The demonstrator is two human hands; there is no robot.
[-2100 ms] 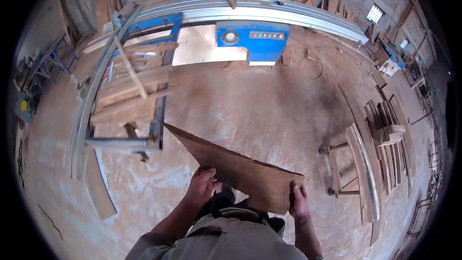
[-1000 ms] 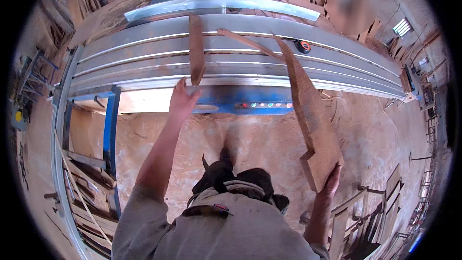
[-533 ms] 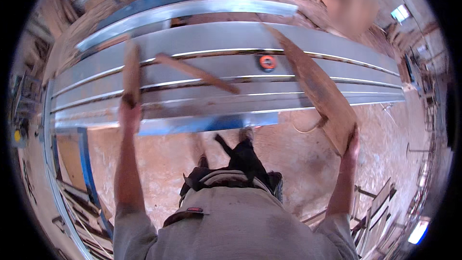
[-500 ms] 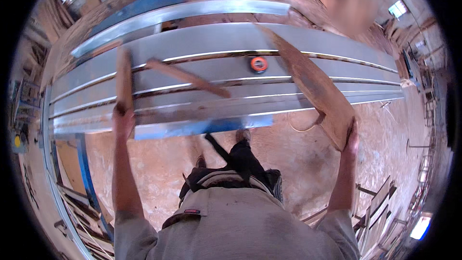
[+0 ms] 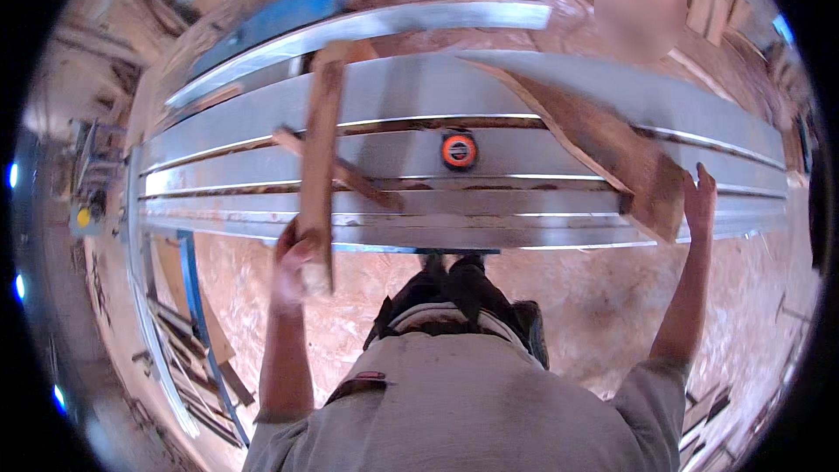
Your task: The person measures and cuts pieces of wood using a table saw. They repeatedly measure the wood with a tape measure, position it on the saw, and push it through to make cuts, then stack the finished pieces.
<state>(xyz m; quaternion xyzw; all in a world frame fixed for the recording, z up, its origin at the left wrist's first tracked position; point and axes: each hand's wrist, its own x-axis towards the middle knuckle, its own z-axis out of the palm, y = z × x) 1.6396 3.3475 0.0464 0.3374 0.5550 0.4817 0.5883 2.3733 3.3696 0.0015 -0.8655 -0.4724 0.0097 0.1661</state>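
My left hand [image 5: 293, 262] is closed around the near end of a narrow wooden board [image 5: 320, 149], which points away from me above the metal table [image 5: 393, 147]. Beneath that board a thin wooden strip [image 5: 371, 188] lies slantwise on the table. To the right, a wide rough-edged plank [image 5: 603, 135] rests across the table, tapering toward its far end. My right hand [image 5: 699, 199] is beside the plank's near end with its fingers apart; whether it still touches the wood is unclear. An orange and black tape measure [image 5: 459, 150] sits mid-table between the two boards.
Long grooves run across the table from left to right. Beyond it are a pale metal beam [image 5: 419, 17] and a blue panel [image 5: 280, 17]. Another person [image 5: 642, 4] is at the far right. Timber pieces [image 5: 197, 367] lie at lower left, beside a blue post [image 5: 197, 306].
My left hand has moved the narrow board rightward, over the thin strip. The plank's near end now rests farther right on the table, and my right hand has loosened from it.
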